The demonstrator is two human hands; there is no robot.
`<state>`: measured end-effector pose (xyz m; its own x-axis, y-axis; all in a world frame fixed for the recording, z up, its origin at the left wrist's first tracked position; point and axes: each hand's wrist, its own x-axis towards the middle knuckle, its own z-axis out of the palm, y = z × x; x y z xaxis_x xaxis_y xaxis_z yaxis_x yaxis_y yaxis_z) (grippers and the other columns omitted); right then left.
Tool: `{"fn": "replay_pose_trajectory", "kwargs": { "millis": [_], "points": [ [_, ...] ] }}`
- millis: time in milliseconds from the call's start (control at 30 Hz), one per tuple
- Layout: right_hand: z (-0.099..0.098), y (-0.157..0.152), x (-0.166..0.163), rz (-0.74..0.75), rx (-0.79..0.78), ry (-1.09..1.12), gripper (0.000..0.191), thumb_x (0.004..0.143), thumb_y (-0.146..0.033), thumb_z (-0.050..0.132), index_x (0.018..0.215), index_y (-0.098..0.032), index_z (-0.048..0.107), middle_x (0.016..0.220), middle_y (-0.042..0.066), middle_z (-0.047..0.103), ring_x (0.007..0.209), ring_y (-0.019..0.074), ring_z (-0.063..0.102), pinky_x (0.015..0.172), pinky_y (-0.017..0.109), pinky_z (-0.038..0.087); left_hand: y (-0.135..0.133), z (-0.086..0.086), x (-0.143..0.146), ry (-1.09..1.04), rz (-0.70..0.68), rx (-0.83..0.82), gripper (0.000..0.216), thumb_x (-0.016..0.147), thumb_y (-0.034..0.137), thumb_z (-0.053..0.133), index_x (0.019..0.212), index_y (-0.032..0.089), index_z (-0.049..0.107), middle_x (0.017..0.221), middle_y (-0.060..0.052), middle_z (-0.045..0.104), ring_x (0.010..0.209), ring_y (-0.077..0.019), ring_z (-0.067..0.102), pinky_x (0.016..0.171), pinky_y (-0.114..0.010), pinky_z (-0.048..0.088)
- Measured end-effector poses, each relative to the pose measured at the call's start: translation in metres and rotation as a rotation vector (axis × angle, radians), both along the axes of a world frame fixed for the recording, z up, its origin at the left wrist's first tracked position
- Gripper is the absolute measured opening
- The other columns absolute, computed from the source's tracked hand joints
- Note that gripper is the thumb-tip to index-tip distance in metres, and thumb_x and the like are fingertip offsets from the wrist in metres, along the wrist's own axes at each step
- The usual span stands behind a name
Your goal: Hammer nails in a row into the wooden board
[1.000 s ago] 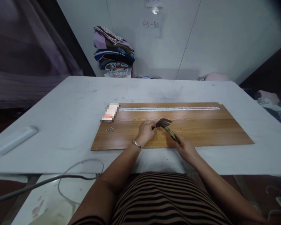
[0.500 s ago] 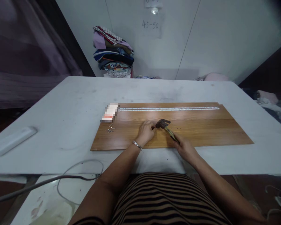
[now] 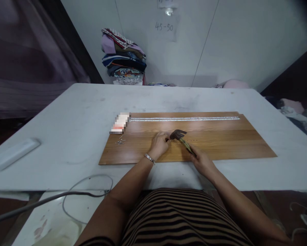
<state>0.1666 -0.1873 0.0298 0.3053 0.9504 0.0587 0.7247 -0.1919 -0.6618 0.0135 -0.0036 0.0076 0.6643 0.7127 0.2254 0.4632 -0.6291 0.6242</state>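
A long brown wooden board (image 3: 220,143) lies flat on a white table (image 3: 79,112). My left hand (image 3: 158,144) rests on the board with its fingers pinched together on something too small to make out, right beside the hammer's head. My right hand (image 3: 202,162) is wrapped round the handle of a hammer (image 3: 180,137), whose dark head sits just above the board next to my left fingertips. A row of small dark dots runs on the board to the right of the hammer head.
A silvery strip (image 3: 185,119) runs along the board's far side. A few loose nails (image 3: 121,140) and a small pale box (image 3: 120,123) lie at its left end. A white flat object (image 3: 13,153) lies far left, a grey cable (image 3: 66,193) hangs below, folded clothes (image 3: 124,56) are stacked behind.
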Motion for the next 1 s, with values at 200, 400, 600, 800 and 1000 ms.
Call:
{"fn": "replay_pose_trajectory", "kwargs": {
  "millis": [200, 400, 600, 800, 1000],
  "points": [
    [0.0007, -0.0005, -0.0012, -0.017, 0.007, -0.014, 0.048, 0.088, -0.022, 0.048, 0.135, -0.020, 0.056, 0.124, 0.013, 0.069, 0.110, 0.0312, 0.066, 0.093, 0.048, 0.052, -0.0005, 0.0025, -0.0003, 0.009, -0.011, -0.005, 0.008, 0.078, 0.012, 0.063, 0.078, 0.019, 0.066, 0.087, -0.004, 0.066, 0.090, -0.0196, 0.059, 0.083, -0.033, 0.046],
    [-0.0026, -0.0010, 0.0001, -0.018, -0.007, -0.008, 0.049, 0.087, -0.023, 0.049, 0.136, -0.021, 0.055, 0.124, 0.013, 0.069, 0.110, 0.0321, 0.066, 0.092, 0.051, 0.052, -0.0005, 0.0024, -0.0001, 0.006, 0.001, -0.015, 0.009, 0.079, 0.012, 0.063, 0.078, 0.020, 0.067, 0.089, -0.004, 0.067, 0.093, -0.0196, 0.059, 0.085, -0.033, 0.046],
    [-0.0016, -0.0007, 0.0005, -0.001, 0.009, -0.013, 0.049, 0.088, -0.023, 0.048, 0.137, -0.020, 0.054, 0.127, 0.013, 0.067, 0.113, 0.0305, 0.065, 0.094, 0.047, 0.052, -0.0001, 0.0010, 0.0003, 0.003, -0.003, -0.010, 0.007, 0.079, 0.013, 0.064, 0.078, 0.020, 0.067, 0.089, -0.004, 0.067, 0.092, -0.0194, 0.059, 0.086, -0.034, 0.046],
    [-0.0021, -0.0002, 0.0010, -0.006, 0.011, -0.029, 0.049, 0.088, -0.022, 0.047, 0.136, -0.020, 0.055, 0.125, 0.014, 0.068, 0.111, 0.0304, 0.066, 0.093, 0.048, 0.052, -0.0003, 0.0025, 0.0001, 0.017, 0.004, -0.019, 0.007, 0.079, 0.013, 0.065, 0.076, 0.020, 0.066, 0.087, -0.004, 0.066, 0.091, -0.0193, 0.059, 0.085, -0.033, 0.046],
    [-0.0018, -0.0002, 0.0007, -0.009, 0.008, -0.042, 0.049, 0.087, -0.021, 0.049, 0.136, -0.023, 0.055, 0.123, 0.011, 0.069, 0.109, 0.0297, 0.067, 0.092, 0.047, 0.053, 0.0003, 0.0007, 0.0001, 0.006, -0.002, -0.017, 0.008, 0.079, 0.013, 0.064, 0.077, 0.020, 0.066, 0.087, -0.004, 0.066, 0.091, -0.0190, 0.058, 0.085, -0.033, 0.046]
  ]
}}
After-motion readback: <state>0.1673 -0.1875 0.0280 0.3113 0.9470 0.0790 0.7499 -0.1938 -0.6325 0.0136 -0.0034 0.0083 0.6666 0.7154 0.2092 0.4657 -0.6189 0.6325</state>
